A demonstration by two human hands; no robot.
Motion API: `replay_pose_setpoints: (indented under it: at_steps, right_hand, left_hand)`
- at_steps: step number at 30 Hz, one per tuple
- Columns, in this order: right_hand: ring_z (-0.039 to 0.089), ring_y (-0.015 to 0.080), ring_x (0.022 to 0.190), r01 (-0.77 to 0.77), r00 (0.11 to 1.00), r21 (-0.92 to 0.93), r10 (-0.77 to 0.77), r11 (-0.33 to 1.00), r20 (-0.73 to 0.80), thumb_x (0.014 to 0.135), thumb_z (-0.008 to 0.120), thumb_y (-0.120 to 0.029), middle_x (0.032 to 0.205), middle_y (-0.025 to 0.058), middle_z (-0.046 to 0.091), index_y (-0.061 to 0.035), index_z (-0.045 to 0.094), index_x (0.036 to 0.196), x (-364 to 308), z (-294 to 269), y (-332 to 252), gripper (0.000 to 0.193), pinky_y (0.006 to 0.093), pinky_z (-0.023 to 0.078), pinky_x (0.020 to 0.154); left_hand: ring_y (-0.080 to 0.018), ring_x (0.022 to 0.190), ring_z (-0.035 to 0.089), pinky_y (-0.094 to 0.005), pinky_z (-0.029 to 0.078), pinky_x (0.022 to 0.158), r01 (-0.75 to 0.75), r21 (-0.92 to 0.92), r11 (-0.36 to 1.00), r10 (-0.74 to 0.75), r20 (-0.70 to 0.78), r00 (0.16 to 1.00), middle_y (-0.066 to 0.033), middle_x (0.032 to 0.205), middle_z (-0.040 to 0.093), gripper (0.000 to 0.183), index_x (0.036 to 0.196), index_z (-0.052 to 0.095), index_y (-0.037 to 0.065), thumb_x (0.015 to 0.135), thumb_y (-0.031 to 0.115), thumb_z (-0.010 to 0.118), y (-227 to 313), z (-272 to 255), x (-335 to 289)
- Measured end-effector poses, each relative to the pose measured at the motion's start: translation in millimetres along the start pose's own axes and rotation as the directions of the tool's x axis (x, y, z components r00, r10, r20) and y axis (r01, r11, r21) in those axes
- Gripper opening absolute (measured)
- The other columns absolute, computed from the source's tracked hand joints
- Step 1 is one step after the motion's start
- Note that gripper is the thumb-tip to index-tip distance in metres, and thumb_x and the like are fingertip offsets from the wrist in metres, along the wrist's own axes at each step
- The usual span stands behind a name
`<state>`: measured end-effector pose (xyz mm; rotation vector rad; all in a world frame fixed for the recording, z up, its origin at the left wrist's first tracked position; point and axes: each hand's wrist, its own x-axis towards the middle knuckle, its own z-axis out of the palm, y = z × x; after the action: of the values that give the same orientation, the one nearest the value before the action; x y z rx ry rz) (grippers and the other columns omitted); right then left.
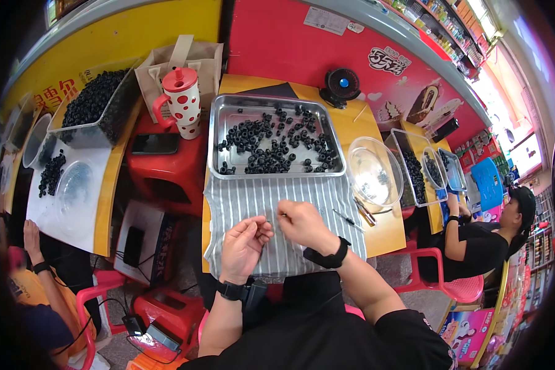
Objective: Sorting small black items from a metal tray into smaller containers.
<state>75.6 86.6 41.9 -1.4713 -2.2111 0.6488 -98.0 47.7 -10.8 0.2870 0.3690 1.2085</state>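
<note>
My left hand (245,242) hovers over a grey-and-white striped cloth (271,192), its thumb and fingers pinched together. Close beside it on the right, my right hand (303,223) is closed like a loose fist, fingers pointing toward the left. Anything between the fingers of either hand is too small or hidden to make out. Beyond both hands lies a shallow metal tray (216,145) holding many small, round black parts (276,161), some showing holes. A thin dark tool (348,219) rests on the cloth to the right of my right hand.
A clear round tub (359,191) stands right of the tray, with a black fan (341,87) behind. A spotted tumbler (182,102) and phone (155,143) sit on a red stool at left. People work at tables on both sides, near a bin of black parts (95,102).
</note>
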Motion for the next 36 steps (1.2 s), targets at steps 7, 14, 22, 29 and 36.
replay_pose_setpoints:
  at_steps: [7, 14, 22, 29, 36]
  right_hand:
    - [0.063, 0.0347, 0.07, -0.027, 0.999, 0.033, 0.028, 0.999, -0.041, 0.083, 0.066, -0.014, 0.078, 0.0175, 0.063, -0.0023, 0.064, 0.093, -4, -44, 25, 0.016, 0.0412, 0.049, 0.062]
    - [0.063, 0.0285, 0.073, -0.099, 0.939, -0.232, 0.013, 0.968, -0.344, 0.085, 0.066, -0.018, 0.089, 0.0172, 0.063, -0.0002, 0.066, 0.096, 72, -87, 119, 0.021, 0.0369, 0.05, 0.067]
    - [0.061, 0.041, 0.086, -0.165, 0.956, -0.331, 0.068, 0.929, -0.285, 0.089, 0.061, -0.034, 0.088, 0.0227, 0.06, -0.0052, 0.069, 0.09, 76, -57, 116, 0.03, 0.0462, 0.049, 0.076]
    - [0.063, 0.038, 0.083, -0.176, 0.965, -0.187, 0.132, 0.967, -0.225, 0.089, 0.058, -0.044, 0.087, 0.018, 0.063, -0.0092, 0.07, 0.088, 86, -32, 72, 0.037, 0.0445, 0.05, 0.071]
    - [0.062, 0.0354, 0.092, -0.179, 0.981, -0.184, 0.162, 0.967, -0.103, 0.087, 0.057, -0.055, 0.094, 0.02, 0.063, -0.0072, 0.071, 0.092, 114, -26, 38, 0.05, 0.0437, 0.05, 0.077]
  left_hand:
    - [-0.0214, 0.089, 0.065, -0.0309, 0.051, 0.082, -0.011, 0.019, 1.0, 0.011, -0.003, 1.0, -0.0146, 0.1, 0.067, 0.023, 0.113, 0.062, -0.006, 0.098, 0.008, 0.051, 0, 0, 1]
    - [-0.0212, 0.093, 0.063, -0.0338, 0.051, 0.085, -0.026, 0.063, 0.998, 0.026, 0.0, 1.0, -0.0138, 0.099, 0.066, 0.021, 0.111, 0.062, -0.005, 0.097, 0.008, 0.052, -3, -1, 1]
    - [-0.0218, 0.09, 0.065, -0.0336, 0.052, 0.084, -0.022, 0.06, 0.998, 0.021, 0.01, 1.0, -0.0144, 0.099, 0.067, 0.022, 0.111, 0.062, -0.005, 0.097, 0.008, 0.052, -6, -3, 0]
    - [-0.0222, 0.09, 0.064, -0.0329, 0.051, 0.084, -0.002, 0.067, 0.998, 0.003, -0.007, 1.0, -0.0146, 0.098, 0.067, 0.022, 0.11, 0.062, -0.006, 0.097, 0.008, 0.052, -2, -2, 4]
    - [-0.0199, 0.089, 0.066, -0.0303, 0.052, 0.081, -0.011, 0.061, 0.998, 0.011, 0.002, 1.0, -0.0134, 0.099, 0.068, 0.022, 0.112, 0.063, -0.005, 0.098, 0.008, 0.052, -3, -2, 3]
